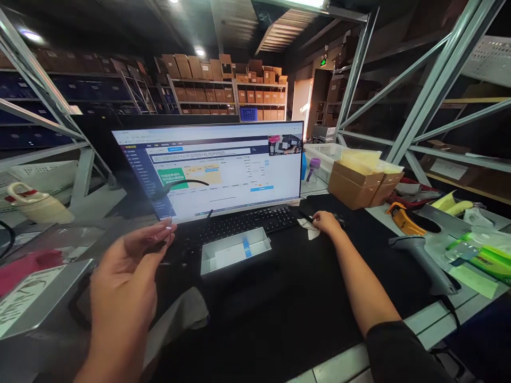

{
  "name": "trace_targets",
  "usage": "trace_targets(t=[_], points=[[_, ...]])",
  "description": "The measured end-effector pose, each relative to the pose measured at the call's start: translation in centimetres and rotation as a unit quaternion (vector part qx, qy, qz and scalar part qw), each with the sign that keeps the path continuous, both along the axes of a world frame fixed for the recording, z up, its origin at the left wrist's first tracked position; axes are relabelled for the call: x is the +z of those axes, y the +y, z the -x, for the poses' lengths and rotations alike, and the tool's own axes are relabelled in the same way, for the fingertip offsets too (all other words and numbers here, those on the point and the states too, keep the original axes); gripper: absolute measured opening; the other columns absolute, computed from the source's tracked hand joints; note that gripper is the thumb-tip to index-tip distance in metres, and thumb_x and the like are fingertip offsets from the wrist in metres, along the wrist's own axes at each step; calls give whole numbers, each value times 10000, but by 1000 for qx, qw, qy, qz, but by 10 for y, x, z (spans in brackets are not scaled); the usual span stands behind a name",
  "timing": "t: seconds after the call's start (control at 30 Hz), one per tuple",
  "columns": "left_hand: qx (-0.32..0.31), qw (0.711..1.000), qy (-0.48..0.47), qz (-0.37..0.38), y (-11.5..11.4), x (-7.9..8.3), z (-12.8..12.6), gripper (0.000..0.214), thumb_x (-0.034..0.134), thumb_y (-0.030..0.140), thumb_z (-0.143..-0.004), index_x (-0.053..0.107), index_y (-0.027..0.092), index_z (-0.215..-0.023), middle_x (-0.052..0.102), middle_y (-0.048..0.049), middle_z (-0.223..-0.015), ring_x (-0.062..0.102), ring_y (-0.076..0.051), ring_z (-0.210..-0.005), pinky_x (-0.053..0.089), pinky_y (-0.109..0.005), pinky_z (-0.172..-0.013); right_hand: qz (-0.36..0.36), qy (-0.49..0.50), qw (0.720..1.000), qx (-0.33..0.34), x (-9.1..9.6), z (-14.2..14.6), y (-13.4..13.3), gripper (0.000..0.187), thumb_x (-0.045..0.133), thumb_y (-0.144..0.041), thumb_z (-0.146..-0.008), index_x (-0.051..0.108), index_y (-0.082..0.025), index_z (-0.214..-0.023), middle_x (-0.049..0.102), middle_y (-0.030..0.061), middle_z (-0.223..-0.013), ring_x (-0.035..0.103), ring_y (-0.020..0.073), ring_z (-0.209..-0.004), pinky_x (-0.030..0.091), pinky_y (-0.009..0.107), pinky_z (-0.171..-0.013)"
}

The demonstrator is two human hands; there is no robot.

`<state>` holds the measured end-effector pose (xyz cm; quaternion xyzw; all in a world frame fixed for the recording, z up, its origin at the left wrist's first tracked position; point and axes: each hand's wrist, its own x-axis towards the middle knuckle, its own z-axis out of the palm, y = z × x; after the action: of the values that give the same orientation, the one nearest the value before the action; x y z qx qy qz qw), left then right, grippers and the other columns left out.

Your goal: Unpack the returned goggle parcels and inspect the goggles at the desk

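Observation:
My left hand [123, 276] is raised in front of the monitor [215, 167], its fingers pinched on a large clear plastic bag [83, 234] that spreads up and to the left. My right hand [325, 222] rests on a black mouse [339, 219] beside a scrap of white paper [309, 227], fingers curled over it. A black keyboard [243, 221] lies under the screen. In front of it sits a shallow grey tray [233, 250] with a small blue piece inside.
A handheld barcode scanner [423, 260] lies on the right, near an orange tool [403, 221], green packets [485, 258] and open cardboard boxes [359, 183]. A grey flat tray [35, 298] is at the left. Metal shelving frames both sides; stacked boxes fill the back.

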<state>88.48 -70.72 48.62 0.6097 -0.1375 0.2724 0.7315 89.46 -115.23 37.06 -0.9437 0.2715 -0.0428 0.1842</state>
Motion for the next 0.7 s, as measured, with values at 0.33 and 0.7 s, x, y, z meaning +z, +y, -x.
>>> trace_targets(t=[0.33,0.7], points=[[-10,1000,7,-17,-1,0,-1,214,757,224,-709,682,186,-906,712,-54,-1029,659,-308,-1137,458,-602,-1097,54,-32,994,-90,-23,0,-6,283,599,-340,-983,619,-172,-1209,632,90,-1214,636,227,-1058,544,449,-918],[-17,998,16,-53,6,-1,-2,200,723,211,-738,680,197,-933,718,-27,-1049,665,-276,-1115,467,-545,-1097,74,-46,994,-64,-12,2,4,271,593,-334,-984,624,-186,-1209,598,101,-1289,600,241,-1135,514,466,-970]])
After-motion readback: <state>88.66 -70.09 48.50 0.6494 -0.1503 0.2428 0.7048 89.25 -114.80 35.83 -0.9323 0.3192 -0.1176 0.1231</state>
